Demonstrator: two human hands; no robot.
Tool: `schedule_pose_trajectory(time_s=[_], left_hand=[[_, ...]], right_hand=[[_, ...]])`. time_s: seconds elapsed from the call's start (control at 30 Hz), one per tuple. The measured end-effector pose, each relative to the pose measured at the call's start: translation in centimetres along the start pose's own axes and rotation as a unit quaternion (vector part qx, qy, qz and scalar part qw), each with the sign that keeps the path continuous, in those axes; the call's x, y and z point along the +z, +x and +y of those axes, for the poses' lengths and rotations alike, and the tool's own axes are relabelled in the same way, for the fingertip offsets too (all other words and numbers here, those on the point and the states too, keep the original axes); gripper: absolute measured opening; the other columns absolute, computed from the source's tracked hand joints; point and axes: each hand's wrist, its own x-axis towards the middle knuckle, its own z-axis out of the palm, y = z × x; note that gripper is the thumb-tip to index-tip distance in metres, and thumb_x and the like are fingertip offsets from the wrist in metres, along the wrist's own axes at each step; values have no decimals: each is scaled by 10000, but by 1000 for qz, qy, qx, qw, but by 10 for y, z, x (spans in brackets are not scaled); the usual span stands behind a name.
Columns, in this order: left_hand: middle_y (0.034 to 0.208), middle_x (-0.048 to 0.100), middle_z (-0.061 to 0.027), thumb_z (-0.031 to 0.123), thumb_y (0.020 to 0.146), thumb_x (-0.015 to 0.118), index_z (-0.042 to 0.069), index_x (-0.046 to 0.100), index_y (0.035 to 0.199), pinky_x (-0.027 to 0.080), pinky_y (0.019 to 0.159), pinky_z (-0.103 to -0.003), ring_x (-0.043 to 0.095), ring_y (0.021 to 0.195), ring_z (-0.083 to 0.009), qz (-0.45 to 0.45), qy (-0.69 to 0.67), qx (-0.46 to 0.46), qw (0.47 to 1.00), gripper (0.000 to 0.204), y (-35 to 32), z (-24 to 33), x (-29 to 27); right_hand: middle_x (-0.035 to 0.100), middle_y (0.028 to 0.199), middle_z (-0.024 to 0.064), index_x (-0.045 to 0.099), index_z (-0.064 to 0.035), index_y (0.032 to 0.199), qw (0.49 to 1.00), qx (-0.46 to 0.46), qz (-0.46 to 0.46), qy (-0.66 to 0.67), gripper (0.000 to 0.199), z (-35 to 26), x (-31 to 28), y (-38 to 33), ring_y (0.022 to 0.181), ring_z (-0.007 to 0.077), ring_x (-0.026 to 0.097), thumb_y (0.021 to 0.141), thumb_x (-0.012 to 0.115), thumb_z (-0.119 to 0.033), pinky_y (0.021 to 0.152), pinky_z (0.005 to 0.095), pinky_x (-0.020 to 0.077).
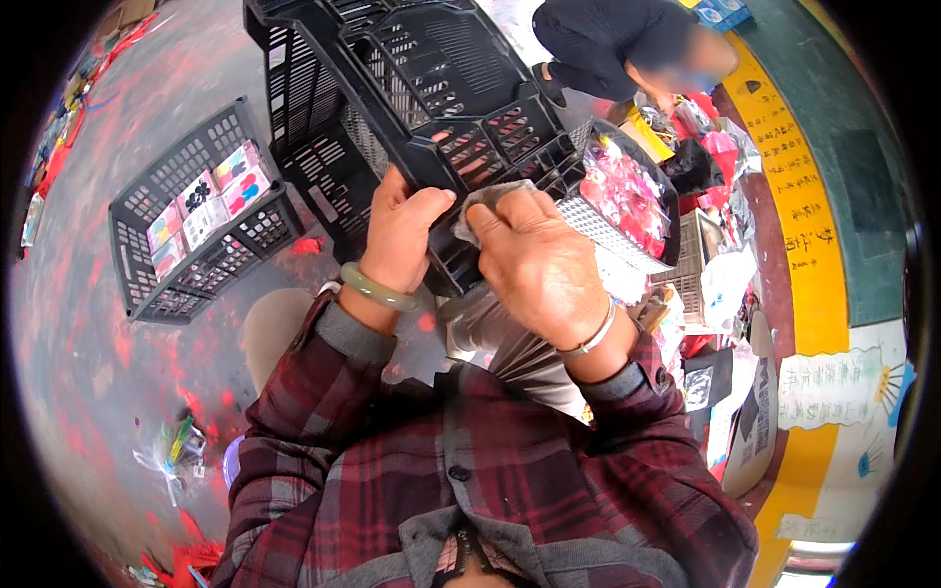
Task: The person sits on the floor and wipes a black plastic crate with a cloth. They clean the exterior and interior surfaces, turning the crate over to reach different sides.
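A black plastic crate [333, 181] with slatted walls is held up tilted in front of me. My left hand [397, 230] grips its near edge, the thumb on top and fingers passing behind the slats. A greyish-white cloth [469, 220] is bunched under the fingers of my right hand [539, 255], pressed against the crate's near rim. The fingers of my right hand are curled round the cloth. Part of the crate's far side runs out of the top of the picture.
Left on the red-stained floor stands another black crate [127, 235] with colourful packets [204, 208]. On the right, a basket [627, 250] holds pink-red packages [622, 191] beside piled goods. A person in dark clothes [598, 49] bends over them. A plastic bag [176, 446] lies lower left.
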Motion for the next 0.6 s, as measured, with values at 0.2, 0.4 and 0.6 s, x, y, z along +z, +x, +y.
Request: schedule_pose_trajectory(time_s=[0.2, 0.4, 0.6], left_hand=[[1053, 592, -78, -73, 750, 451, -30, 480, 1192, 451, 839, -275, 574, 928, -147, 16, 22, 6, 1000, 446, -4, 2, 5], [1053, 588, -83, -71, 737, 447, -31, 475, 1204, 449, 836, -272, 574, 923, -151, 5, 44, 10, 999, 470, -4, 0, 3], [1071, 586, -102, -59, 733, 439, -36, 461, 1213, 443, 867, -281, 580, 945, -169, -5, 26, 12, 1000, 481, -3, -1, 4]], right_hand=[[543, 819, 93, 579, -26, 848, 993, -56, -100, -34, 194, 4, -12, 7, 801, 249, 545, 674, 567, -108, 628, 312, 485], [530, 744, 88, 571, -36, 773, 998, -28, -57, 9, 131, 4, -4, 8, 736, 264, 551, 677, 586, -123, 603, 353, 469], [584, 769, 102, 596, -28, 773, 983, 44, 21, 180, 96, 17, 10, -1, 725, 277, 582, 688, 556, -46, 629, 349, 474]])
